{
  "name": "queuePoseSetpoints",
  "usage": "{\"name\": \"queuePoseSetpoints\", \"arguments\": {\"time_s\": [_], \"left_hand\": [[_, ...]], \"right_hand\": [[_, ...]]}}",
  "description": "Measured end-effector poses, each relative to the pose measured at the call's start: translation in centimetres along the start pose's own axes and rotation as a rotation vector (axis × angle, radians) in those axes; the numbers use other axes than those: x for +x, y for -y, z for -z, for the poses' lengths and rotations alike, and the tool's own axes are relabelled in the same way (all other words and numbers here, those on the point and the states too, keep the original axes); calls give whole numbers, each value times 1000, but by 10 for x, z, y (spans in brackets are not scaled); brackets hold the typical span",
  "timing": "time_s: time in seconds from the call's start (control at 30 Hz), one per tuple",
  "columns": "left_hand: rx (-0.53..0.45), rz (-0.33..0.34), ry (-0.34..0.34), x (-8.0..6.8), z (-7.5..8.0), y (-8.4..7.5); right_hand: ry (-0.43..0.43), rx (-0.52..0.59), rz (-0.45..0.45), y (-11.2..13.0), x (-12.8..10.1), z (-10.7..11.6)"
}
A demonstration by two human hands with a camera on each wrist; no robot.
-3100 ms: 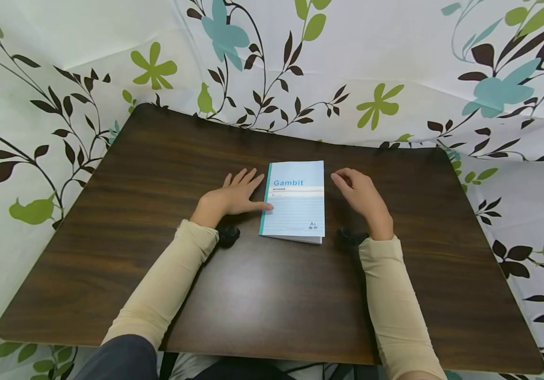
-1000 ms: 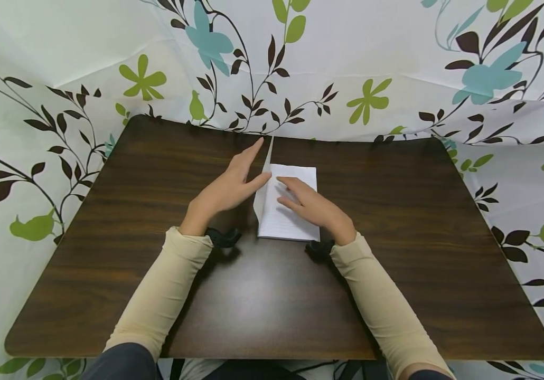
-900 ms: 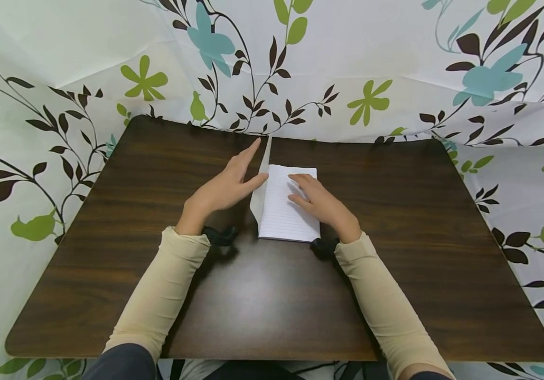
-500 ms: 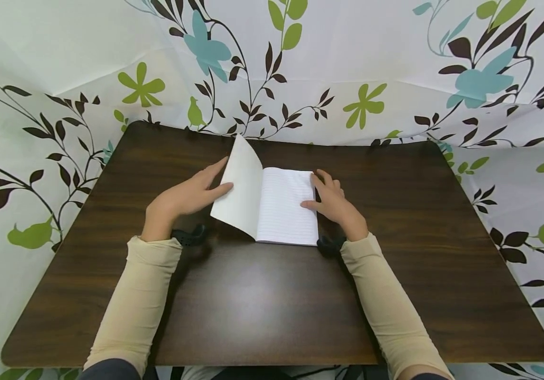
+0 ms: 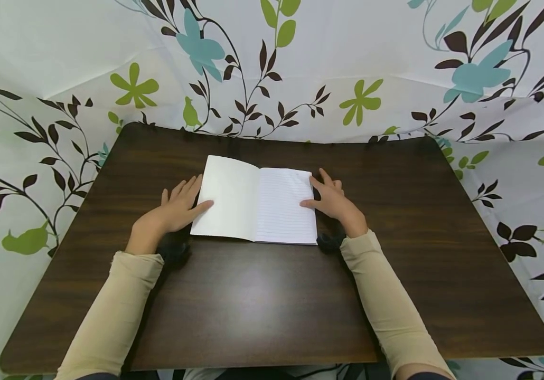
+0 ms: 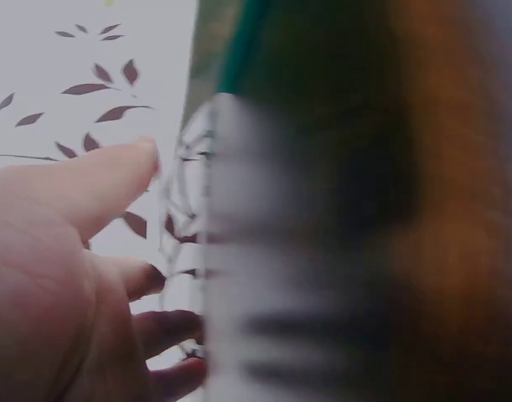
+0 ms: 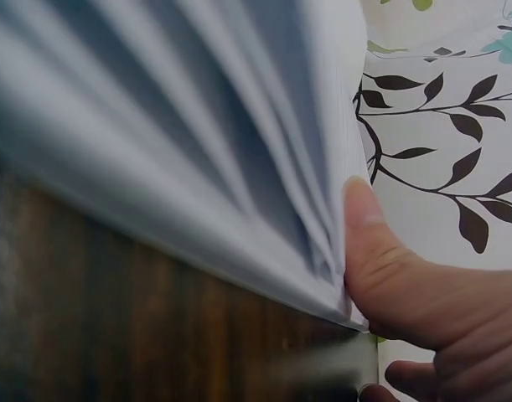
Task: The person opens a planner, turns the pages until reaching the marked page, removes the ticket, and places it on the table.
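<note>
A lined notebook (image 5: pixel 287 206) lies open on the table, its blank inside cover (image 5: pixel 229 198) turned out to the left. My left hand (image 5: pixel 169 214) lies along the cover's outer edge, fingers spread beside it and thumb over the paper. In the left wrist view the notebook's teal strip (image 6: pixel 243 46) shows blurred beyond that hand's fingers. My right hand (image 5: pixel 334 200) is at the right edge of the lined page, thumb on the paper and the other fingers beside it. The right wrist view shows the thumb (image 7: pixel 377 251) pressing at the page edges, which are slightly fanned.
The dark wood-grain table (image 5: pixel 262 301) reaches around the notebook on all sides. A white curtain (image 5: pixel 300 58) with leaves and flowers hangs along its back and sides. Black wrist gear (image 5: pixel 330 243) sits close to the notebook's lower right corner.
From its closed state the notebook has been opened; its cover has swung left and come down nearly flat. My left hand moved left with it. My right hand went onto the pages, then back to the right edge.
</note>
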State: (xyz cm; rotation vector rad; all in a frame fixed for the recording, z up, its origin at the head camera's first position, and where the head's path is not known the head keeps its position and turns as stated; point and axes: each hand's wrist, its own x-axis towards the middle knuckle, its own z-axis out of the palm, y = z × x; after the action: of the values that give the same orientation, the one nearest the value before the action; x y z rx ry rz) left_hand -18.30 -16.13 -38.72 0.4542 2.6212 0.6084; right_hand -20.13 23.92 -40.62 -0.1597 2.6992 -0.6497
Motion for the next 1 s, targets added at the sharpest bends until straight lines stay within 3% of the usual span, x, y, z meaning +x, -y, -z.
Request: {"name": "queuePoseSetpoints", "arguments": {"time_s": [0.27, 0.47, 0.63, 0.77, 1.0], "left_hand": [[75, -1, 32, 1, -13, 11], [50, -1, 38, 0, -19, 15], [27, -22, 26, 1, -20, 20], [25, -35, 1, 2, -20, 23], [27, -40, 0, 2, -23, 27]], "right_hand": [[11, -70, -38, 4, 0, -1], [8, -101, -35, 4, 0, -3], [5, -58, -19, 1, 1, -3], [-34, -33, 9, 2, 1, -3], [-147, -102, 58, 13, -3, -6]]}}
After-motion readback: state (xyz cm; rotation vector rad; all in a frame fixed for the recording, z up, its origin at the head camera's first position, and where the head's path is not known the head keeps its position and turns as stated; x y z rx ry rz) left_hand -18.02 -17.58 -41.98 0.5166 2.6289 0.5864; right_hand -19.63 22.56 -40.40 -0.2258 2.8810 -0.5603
